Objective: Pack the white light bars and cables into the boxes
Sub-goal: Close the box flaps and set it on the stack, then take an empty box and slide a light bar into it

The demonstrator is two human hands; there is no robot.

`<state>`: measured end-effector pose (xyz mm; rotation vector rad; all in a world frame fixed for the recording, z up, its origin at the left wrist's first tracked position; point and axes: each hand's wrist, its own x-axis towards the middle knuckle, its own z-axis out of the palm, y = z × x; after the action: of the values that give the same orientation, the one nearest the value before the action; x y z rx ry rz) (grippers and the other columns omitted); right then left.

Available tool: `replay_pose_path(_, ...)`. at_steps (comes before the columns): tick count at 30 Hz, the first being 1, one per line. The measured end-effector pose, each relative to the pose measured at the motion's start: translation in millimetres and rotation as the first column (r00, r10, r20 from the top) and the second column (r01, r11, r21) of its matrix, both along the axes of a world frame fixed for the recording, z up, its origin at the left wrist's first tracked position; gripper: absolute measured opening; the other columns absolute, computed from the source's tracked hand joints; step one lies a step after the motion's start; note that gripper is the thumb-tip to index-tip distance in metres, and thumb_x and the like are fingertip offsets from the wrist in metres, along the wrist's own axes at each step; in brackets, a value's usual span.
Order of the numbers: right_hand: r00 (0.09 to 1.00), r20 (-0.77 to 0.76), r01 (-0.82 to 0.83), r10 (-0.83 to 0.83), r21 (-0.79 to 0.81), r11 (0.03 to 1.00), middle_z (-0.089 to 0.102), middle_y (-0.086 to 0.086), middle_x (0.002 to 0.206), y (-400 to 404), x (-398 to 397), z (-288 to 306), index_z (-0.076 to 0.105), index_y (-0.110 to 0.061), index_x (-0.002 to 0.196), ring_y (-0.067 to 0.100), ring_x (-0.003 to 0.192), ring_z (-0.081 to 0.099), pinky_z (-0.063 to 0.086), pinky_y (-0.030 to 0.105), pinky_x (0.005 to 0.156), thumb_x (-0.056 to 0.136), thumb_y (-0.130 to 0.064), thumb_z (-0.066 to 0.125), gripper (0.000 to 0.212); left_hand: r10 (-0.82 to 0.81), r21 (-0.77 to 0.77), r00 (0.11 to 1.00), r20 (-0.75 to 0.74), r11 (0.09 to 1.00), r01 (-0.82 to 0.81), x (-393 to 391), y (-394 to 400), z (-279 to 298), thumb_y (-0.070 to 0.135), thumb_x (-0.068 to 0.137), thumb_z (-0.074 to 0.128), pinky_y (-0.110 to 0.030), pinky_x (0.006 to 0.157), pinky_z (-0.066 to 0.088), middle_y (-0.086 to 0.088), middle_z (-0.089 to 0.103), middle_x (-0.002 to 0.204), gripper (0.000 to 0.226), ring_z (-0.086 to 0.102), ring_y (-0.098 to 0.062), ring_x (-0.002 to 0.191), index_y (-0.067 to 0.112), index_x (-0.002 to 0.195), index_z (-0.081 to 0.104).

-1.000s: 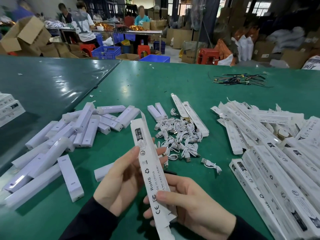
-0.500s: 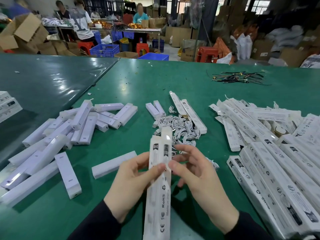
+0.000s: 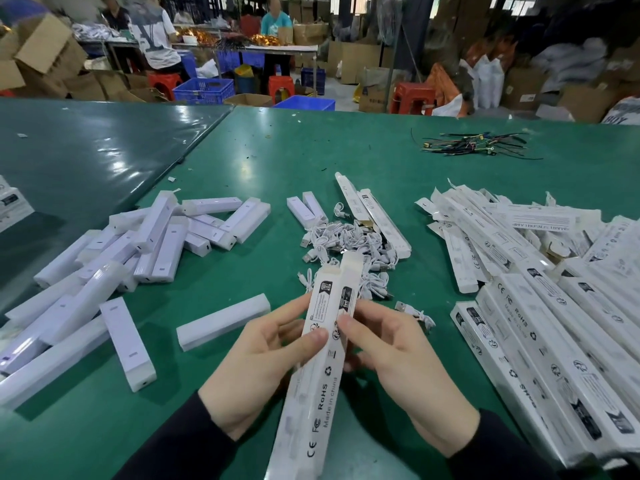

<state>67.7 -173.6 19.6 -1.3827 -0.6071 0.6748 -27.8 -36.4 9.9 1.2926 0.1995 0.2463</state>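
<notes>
I hold a long white printed box (image 3: pixel 322 362) lengthwise in front of me, its far end flaps open. My left hand (image 3: pixel 256 362) grips its left side with the thumb on top. My right hand (image 3: pixel 398 362) pinches its right edge. A single white light bar (image 3: pixel 223 322) lies just left of my hands. A heap of white light bars (image 3: pixel 138 251) covers the left of the green table (image 3: pixel 277 161). Coiled white cables (image 3: pixel 346 247) are piled in the middle. Many flat white boxes (image 3: pixel 540 306) are stacked on the right.
Two short white bars (image 3: pixel 304 209) and two boxes (image 3: pixel 374 216) lie behind the cable pile. A bundle of dark wires (image 3: pixel 474 147) sits far right. More white boxes (image 3: pixel 10 202) rest at the left edge. People work at tables among cartons and crates in the background.
The box has swung from a tilt to point straight away from me and come lower. My right hand moved from its near end up to its right edge by the open flaps.
</notes>
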Motion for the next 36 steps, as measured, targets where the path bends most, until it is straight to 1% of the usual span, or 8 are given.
replay_pose_path(7, 0.976, 0.197, 0.109, -0.091, -0.082, 0.991, 0.075, 0.001, 0.091, -2.4, 5.5, -3.9, 0.075, -0.022, 0.096, 0.027, 0.08, 0.072, 0.059, 0.045, 0.076, 0.087, -0.018, 0.072, 0.01, 0.01, 0.317, 0.999, 0.051, 0.948, -0.025, -0.2, -10.3, -4.2, 0.017, 0.088, 0.057, -0.027, 0.095, 0.05, 0.008, 0.064, 0.131, 0.053, 0.06, -0.013, 0.119, 0.027, 0.139, 0.049)
replay_pose_path(12, 0.999, 0.011, 0.036, -0.035, -0.055, 0.998, 0.076, 0.004, 0.098, -5.0, 14.1, -3.7, 0.074, -0.011, 0.102, 0.02, 0.087, 0.073, 0.057, 0.029, 0.075, 0.093, -0.016, 0.062, 0.015, 0.006, 0.081, 0.998, -0.067, 0.997, -0.001, -0.6, -8.4, -3.6, 0.021, 0.081, 0.057, -0.028, 0.057, 0.053, -0.002, 0.071, 0.112, 0.065, 0.057, -0.023, 0.088, 0.033, 0.143, 0.042)
replay_pose_path(15, 0.996, -0.09, -0.012, 0.01, -0.023, 1.0, 0.076, 0.002, 0.092, -4.8, 12.8, -3.4, 0.073, -0.013, 0.105, 0.009, 0.078, 0.07, 0.051, 0.016, 0.066, 0.098, -0.02, 0.054, 0.022, -0.016, 0.047, 0.999, -0.036, 0.999, 0.018, -1.3, -6.5, -1.2, 0.017, 0.079, 0.062, -0.027, 0.06, 0.054, -0.009, 0.07, 0.115, 0.052, 0.062, -0.023, 0.09, 0.022, 0.13, 0.061)
replay_pose_path(18, 0.991, -0.124, -0.061, 0.056, -0.036, 0.997, 0.076, 0.0, 0.096, -3.6, 8.1, -5.0, 0.069, -0.016, 0.112, 0.009, 0.084, 0.072, 0.055, 0.019, 0.067, 0.101, -0.024, 0.047, 0.026, -0.008, 0.035, 1.0, 0.006, 0.999, 0.008, -2.4, -5.3, -0.6, 0.008, 0.076, 0.067, -0.029, 0.062, 0.056, -0.026, 0.063, 0.112, 0.052, 0.067, -0.022, 0.082, 0.016, 0.127, 0.065)
replay_pose_path(24, 0.984, -0.115, -0.148, 0.138, -0.077, 0.986, 0.074, -0.022, 0.085, -1.3, 1.9, -4.7, 0.062, -0.029, 0.107, -0.005, 0.078, 0.069, 0.052, 0.01, 0.059, 0.101, -0.03, 0.042, 0.02, -0.051, 0.108, 0.999, -0.001, 0.993, 0.051, -0.5, -6.2, -2.9, 0.009, 0.077, 0.073, -0.038, 0.062, 0.058, -0.021, 0.065, 0.105, 0.065, 0.063, -0.029, 0.078, 0.04, 0.132, 0.057)
replay_pose_path(28, 0.986, 0.024, -0.155, 0.163, -0.192, 0.969, 0.073, 0.001, 0.111, -1.5, -1.7, -5.3, 0.069, -0.021, 0.112, 0.013, 0.101, 0.069, 0.053, 0.03, 0.093, 0.1, -0.037, 0.043, 0.032, -0.089, 0.153, 0.996, -0.032, 0.984, 0.093, -3.0, -5.5, -3.2, 0.007, 0.077, 0.073, -0.041, 0.065, 0.059, -0.014, 0.066, 0.107, 0.081, 0.065, -0.028, 0.07, 0.054, 0.136, 0.044)
replay_pose_path(31, 0.987, 0.081, -0.12, 0.135, -0.169, 0.978, 0.072, 0.004, 0.105, -1.6, -3.2, -3.9, 0.068, -0.026, 0.11, 0.011, 0.09, 0.066, 0.053, 0.03, 0.086, 0.099, -0.029, 0.051, 0.02, -0.114, 0.123, 0.993, -0.042, 0.985, 0.119, -3.6, -7.4, -1.4, 0.008, 0.077, 0.075, -0.042, 0.061, 0.06, -0.01, 0.068, 0.109, 0.076, 0.069, -0.027, 0.071, 0.056, 0.129, 0.047)
replay_pose_path(36, 0.993, 0.101, 0.067, -0.067, 0.0, 0.998, 0.071, 0.0, 0.092, -1.9, 5.0, -5.7, 0.056, -0.032, 0.118, 0.013, 0.082, 0.067, 0.052, 0.026, 0.076, 0.087, -0.017, 0.072, 0.038, -0.114, 0.082, 0.993, -0.035, 0.99, 0.117, -3.3, -7.5, 1.6, 0.006, 0.076, 0.074, -0.042, 0.057, 0.059, -0.017, 0.067, 0.114, 0.072, 0.069, -0.031, 0.073, 0.048, 0.127, 0.048)
